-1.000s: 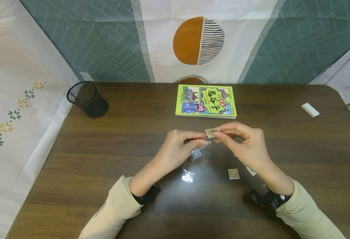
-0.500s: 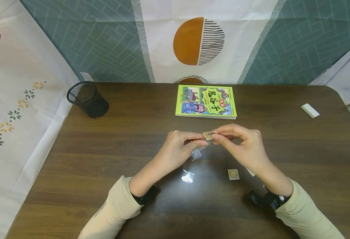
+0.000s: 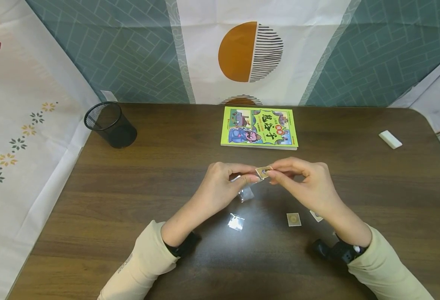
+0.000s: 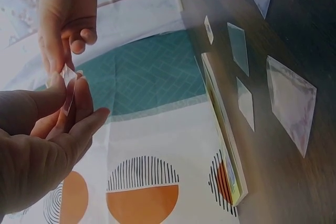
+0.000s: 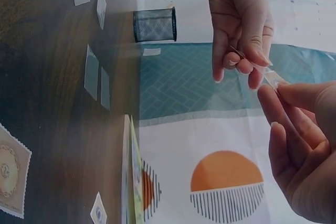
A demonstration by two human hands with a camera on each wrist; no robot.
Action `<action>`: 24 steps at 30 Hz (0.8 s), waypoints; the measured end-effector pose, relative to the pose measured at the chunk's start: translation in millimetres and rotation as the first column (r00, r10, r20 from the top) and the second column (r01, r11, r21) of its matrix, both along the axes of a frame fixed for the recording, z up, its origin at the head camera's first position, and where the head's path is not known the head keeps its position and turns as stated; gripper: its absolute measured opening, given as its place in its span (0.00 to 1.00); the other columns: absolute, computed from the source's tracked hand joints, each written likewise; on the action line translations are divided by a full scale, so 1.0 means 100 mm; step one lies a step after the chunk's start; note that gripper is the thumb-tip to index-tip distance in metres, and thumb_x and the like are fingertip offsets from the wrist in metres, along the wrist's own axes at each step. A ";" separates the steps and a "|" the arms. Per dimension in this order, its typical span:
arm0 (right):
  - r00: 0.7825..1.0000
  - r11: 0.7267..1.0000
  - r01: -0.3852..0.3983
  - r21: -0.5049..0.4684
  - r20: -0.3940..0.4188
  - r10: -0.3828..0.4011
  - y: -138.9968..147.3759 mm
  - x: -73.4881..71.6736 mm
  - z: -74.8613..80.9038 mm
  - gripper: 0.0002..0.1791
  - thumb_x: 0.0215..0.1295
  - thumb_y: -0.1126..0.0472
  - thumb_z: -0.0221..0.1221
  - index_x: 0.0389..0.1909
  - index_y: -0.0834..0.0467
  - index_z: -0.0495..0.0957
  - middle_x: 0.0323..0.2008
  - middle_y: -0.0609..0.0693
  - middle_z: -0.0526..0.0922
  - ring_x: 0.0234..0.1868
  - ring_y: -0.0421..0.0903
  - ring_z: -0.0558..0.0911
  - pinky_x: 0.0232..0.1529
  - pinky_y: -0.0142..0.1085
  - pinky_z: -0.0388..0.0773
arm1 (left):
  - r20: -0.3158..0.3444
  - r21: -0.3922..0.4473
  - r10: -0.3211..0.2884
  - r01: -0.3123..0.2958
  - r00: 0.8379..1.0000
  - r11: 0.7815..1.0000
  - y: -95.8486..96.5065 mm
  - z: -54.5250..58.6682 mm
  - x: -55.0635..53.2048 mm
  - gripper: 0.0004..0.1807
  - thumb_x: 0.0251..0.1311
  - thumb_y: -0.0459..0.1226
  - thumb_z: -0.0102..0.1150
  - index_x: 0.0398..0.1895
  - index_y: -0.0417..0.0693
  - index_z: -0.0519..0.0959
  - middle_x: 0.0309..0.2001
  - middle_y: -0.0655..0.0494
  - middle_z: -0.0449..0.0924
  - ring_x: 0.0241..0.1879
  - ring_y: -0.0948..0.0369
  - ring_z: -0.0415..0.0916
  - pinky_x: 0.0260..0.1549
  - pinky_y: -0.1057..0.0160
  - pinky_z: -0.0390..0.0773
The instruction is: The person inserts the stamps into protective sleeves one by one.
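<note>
A small tan stamp (image 3: 262,172) is pinched between thumb and forefinger of my right hand (image 3: 310,183). My left hand (image 3: 221,185) pinches a clear plastic sleeve (image 4: 69,77), and the stamp's left edge meets its fingertips. Whether the stamp's edge is inside the sleeve cannot be told. Below the left hand, another bit of clear plastic (image 3: 246,194) shows, partly hidden by the thumb. A shiny clear sleeve (image 3: 236,221) lies on the table nearer me. To the right lie a stamp (image 3: 293,219) and a second one (image 3: 316,216), partly covered by the right wrist.
A green comic-style book (image 3: 259,127) lies beyond the hands. At the back left stands a black mesh pen holder (image 3: 111,125). A white block (image 3: 390,138) rests at the far right of the brown wooden table (image 3: 129,187). Patterned cloth (image 3: 129,50) hangs behind.
The right hand has shifted slightly left, bringing the stamp against the left fingertips, and then dipped a little. The left hand has barely moved and keeps its pinch.
</note>
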State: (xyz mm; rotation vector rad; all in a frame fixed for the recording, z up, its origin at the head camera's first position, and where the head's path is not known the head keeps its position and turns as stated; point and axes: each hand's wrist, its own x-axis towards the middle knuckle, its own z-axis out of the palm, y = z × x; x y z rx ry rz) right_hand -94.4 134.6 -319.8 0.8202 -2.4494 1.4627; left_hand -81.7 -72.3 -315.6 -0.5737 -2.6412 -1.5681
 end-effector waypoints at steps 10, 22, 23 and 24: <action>0.998 0.998 0.058 0.023 -0.002 -0.058 -0.02 0.02 -0.01 0.11 0.49 0.71 0.68 0.35 0.56 0.84 0.26 0.46 0.86 0.25 0.30 0.82 0.16 0.25 0.67 | 0.007 0.045 0.031 -0.031 0.999 0.999 0.00 -0.01 0.00 0.07 0.52 0.34 0.67 0.35 0.43 0.86 0.32 0.57 0.86 0.28 0.72 0.77 0.35 0.66 0.79; 0.999 0.998 0.052 0.024 -0.008 -0.052 -0.01 0.03 0.00 0.12 0.47 0.72 0.68 0.34 0.57 0.84 0.26 0.46 0.86 0.26 0.29 0.82 0.16 0.25 0.66 | 0.020 0.085 0.049 -0.051 0.999 0.995 0.01 -0.02 0.01 0.05 0.52 0.35 0.67 0.33 0.45 0.85 0.30 0.59 0.85 0.30 0.71 0.77 0.35 0.70 0.78; 0.999 0.998 0.052 0.021 -0.008 -0.052 -0.01 0.03 0.00 0.12 0.47 0.72 0.68 0.34 0.58 0.84 0.26 0.46 0.86 0.26 0.29 0.82 0.16 0.25 0.66 | 0.019 0.084 0.050 -0.051 0.999 0.995 0.01 -0.02 0.01 0.05 0.52 0.35 0.67 0.33 0.45 0.85 0.30 0.59 0.85 0.30 0.72 0.78 0.36 0.70 0.78; 0.999 0.999 0.052 0.016 -0.008 -0.052 -0.01 0.03 -0.01 0.12 0.47 0.73 0.68 0.34 0.58 0.84 0.26 0.47 0.86 0.26 0.29 0.82 0.16 0.25 0.66 | 0.018 0.084 0.050 -0.052 0.999 0.995 0.01 -0.02 0.01 0.05 0.52 0.35 0.67 0.33 0.45 0.85 0.30 0.59 0.85 0.30 0.72 0.78 0.36 0.71 0.78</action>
